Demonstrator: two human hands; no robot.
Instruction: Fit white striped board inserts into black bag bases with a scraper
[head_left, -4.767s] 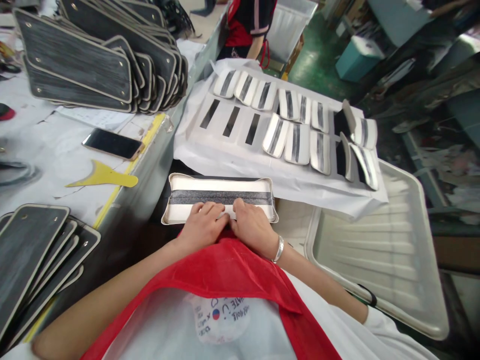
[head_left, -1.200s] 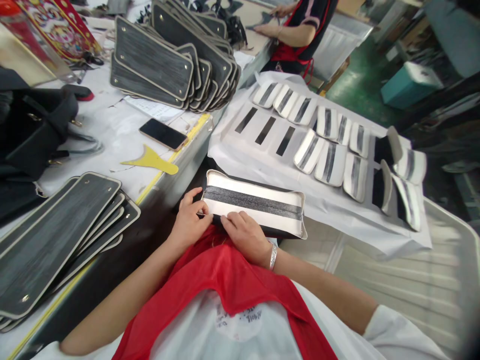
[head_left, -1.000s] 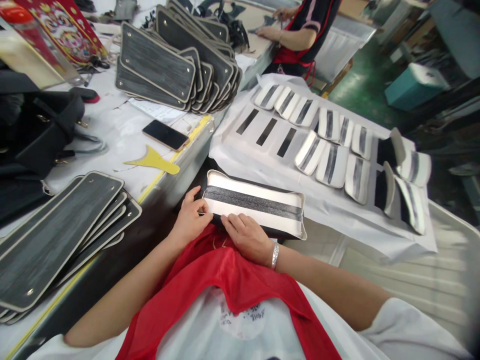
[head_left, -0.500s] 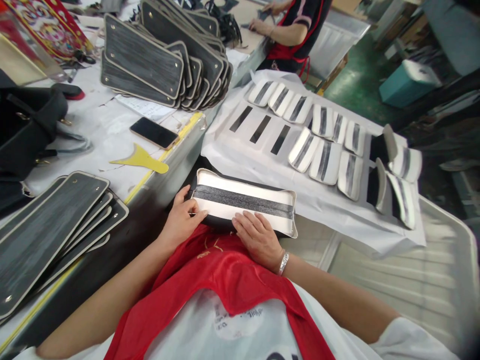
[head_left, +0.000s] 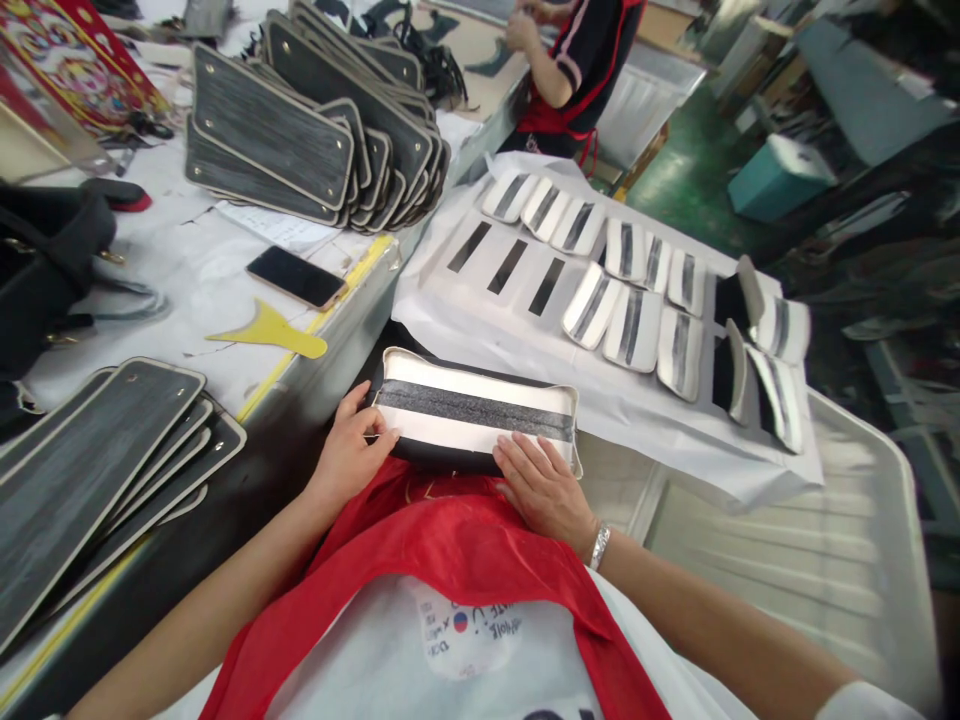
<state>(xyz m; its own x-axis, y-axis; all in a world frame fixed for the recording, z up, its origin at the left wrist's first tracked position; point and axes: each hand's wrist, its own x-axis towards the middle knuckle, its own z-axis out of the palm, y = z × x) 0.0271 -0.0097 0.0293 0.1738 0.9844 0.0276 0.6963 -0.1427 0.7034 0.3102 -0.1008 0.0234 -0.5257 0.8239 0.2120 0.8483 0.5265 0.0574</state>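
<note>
In front of my red apron lies a white panel with a dark lengthwise strip [head_left: 477,408], set on a black bag-like piece [head_left: 435,456] whose full shape is hidden. At its left end my left hand [head_left: 351,440] is closed, its thumb on the near edge and its fingers around the corner. My right hand [head_left: 546,484] lies flat across the near edge toward the right end, fingers stretched out. A silver bracelet [head_left: 601,546] circles the right wrist.
Several similar striped panels [head_left: 632,330] lie on a white-covered table [head_left: 450,312] ahead. To the left, a workbench carries stacked dark panels [head_left: 270,135], more dark panels [head_left: 97,470], a phone [head_left: 297,277] and a yellow scraper [head_left: 274,330]. A co-worker [head_left: 574,75] stands beyond.
My right hand has slid rightward along the near edge of the white panel. My left hand keeps its hold at the left end. The co-worker's hands have lifted from the bench.
</note>
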